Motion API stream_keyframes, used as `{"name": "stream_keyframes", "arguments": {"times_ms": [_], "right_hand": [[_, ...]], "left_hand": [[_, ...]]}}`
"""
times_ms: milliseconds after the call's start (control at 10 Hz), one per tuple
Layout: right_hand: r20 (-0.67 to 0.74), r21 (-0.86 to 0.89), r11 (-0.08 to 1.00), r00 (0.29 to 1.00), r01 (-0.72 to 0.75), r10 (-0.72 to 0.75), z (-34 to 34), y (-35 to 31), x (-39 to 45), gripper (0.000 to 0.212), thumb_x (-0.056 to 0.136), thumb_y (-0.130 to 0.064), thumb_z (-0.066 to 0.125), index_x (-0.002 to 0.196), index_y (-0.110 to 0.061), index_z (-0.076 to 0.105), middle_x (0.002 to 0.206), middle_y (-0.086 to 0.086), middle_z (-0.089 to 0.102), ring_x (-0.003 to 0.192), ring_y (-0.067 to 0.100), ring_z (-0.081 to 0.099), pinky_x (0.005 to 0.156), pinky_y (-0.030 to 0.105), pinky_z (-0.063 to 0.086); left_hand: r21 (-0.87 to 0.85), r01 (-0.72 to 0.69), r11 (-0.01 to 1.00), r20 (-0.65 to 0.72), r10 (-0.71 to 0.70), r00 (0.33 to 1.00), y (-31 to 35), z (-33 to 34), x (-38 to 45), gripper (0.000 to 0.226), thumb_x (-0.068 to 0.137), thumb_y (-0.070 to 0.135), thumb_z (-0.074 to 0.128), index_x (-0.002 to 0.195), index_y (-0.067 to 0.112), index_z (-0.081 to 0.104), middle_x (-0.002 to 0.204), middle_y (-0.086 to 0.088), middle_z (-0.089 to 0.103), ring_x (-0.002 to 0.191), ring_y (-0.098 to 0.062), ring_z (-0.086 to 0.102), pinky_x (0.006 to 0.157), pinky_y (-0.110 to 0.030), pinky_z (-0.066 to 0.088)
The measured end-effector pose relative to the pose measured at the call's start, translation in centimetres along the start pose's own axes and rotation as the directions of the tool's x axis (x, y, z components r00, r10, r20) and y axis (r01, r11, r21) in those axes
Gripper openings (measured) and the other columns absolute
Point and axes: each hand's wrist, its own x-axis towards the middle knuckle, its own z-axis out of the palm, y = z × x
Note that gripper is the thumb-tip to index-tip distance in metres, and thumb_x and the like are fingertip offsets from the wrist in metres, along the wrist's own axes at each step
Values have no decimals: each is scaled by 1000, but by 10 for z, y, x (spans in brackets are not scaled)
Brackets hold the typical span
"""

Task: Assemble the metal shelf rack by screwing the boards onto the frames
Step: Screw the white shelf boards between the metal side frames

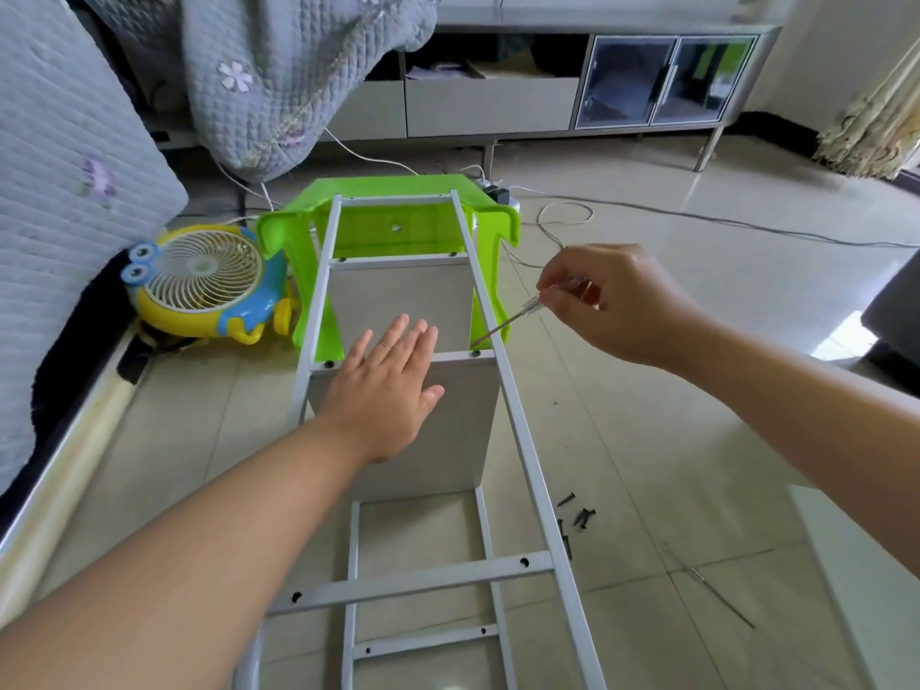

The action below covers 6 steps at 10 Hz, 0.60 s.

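The white metal frame (517, 430) lies lengthwise in front of me, its far end resting on a green plastic stool (398, 226). Two grey boards stand between the frames: a near board (458, 440) and a far board (398, 301). My left hand (383, 390) lies flat with fingers spread against the near board's top edge. My right hand (612, 301) grips a clear-handled screwdriver (527, 311). Its tip sits on a screw (475, 352) at the right end of the crossbar. A second screw (328, 364) sits at the left end.
Several loose black screws (577, 520) lie on the tiled floor right of the frame, with a thin metal rod (707, 582) further right. A yellow and blue toy fan (204, 286) stands at the left by a bed. White cables (562, 216) trail behind the stool.
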Motion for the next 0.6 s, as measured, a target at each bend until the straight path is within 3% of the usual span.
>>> {"name": "stream_keyframes", "arguments": {"times_ms": [100, 200, 300, 500, 600], "right_hand": [[53, -55, 998, 998, 37, -34, 2, -2, 1, 10, 81, -2, 59, 85, 2, 67, 72, -1, 53, 60, -8, 42, 60, 2, 34], [60, -80, 997, 998, 17, -13, 1, -2, 3, 9, 83, -1, 60, 87, 2, 67, 75, 6, 59, 57, 11, 44, 59, 11, 35], [77, -108, 994, 997, 22, -14, 1, -1, 5, 11, 84, -2, 59, 88, 1, 67, 82, 12, 64, 65, 17, 45, 56, 9, 33], [109, -127, 992, 994, 14, 0, 2, -4, 7, 12, 85, -2, 57, 90, 2, 66, 79, 7, 59, 60, 13, 42, 57, 11, 33], [171, -203, 979, 985, 32, 3, -2, -8, 13, 15, 88, -7, 54, 93, 2, 65, 79, 10, 60, 62, 17, 45, 62, 25, 35]], "left_hand": [[29, 12, 999, 47, -13, 999, 2, -5, 5, 59, 99, 41, 8, 147, 13, -12, 156, 0, -14, 143, -15, -15, 115, -34, -7], [37, 4, 999, 72, -6, 997, 0, -7, 5, 60, 101, 38, 15, 147, 12, -13, 156, -1, -15, 143, -15, -16, 115, -34, -7], [47, 7, 999, 80, -11, 997, 0, -6, 5, 60, 101, 38, 15, 147, 12, -13, 156, -1, -16, 143, -15, -16, 115, -34, -8], [39, 23, 999, 84, -26, 996, 1, -8, 4, 60, 100, 38, 14, 147, 12, -14, 156, -1, -16, 143, -15, -16, 115, -35, -8], [38, 26, 999, 76, -29, 997, 2, -7, 4, 59, 100, 39, 10, 147, 12, -13, 156, -1, -16, 143, -15, -15, 115, -34, -8]]}}
